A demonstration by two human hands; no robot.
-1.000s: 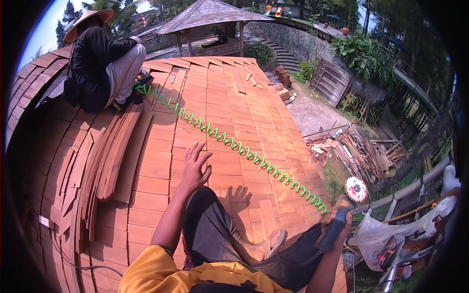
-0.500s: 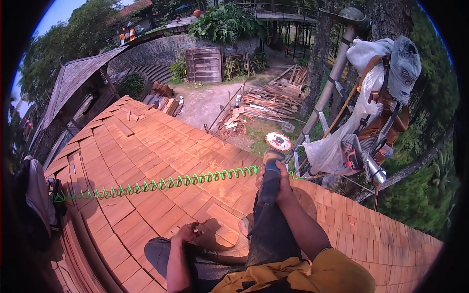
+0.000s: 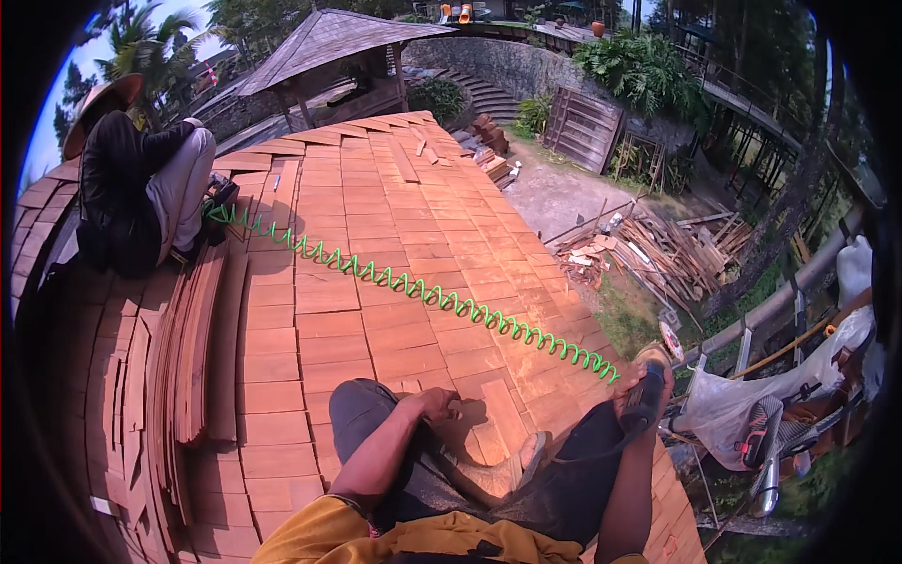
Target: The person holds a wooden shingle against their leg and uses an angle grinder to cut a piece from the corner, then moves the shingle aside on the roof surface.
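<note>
Right hand (image 3: 665, 387): fingers closed around the dark barrel of a power tool (image 3: 643, 406), just behind its head.
Left hand (image 3: 438, 406): fingers loosely curled beside the bent left knee (image 3: 362, 399); nothing visible in them, though the palm is hidden.
Tool position: out to the right, near the roof edge, head pointing away from the body, its disc (image 3: 670, 340) seen nearly edge-on.
Tool handling: probably hefty, rigid and head-heavy; best gripped firmly round the barrel, clear of the disc.
Green coiled hose (image 3: 413, 287): stretched across the roof shingles (image 3: 272, 404), one end near the right hand; likely light and springy.
Left side: long boards (image 3: 193, 348) stacked below a crouching co-worker (image 3: 132, 188).
</note>
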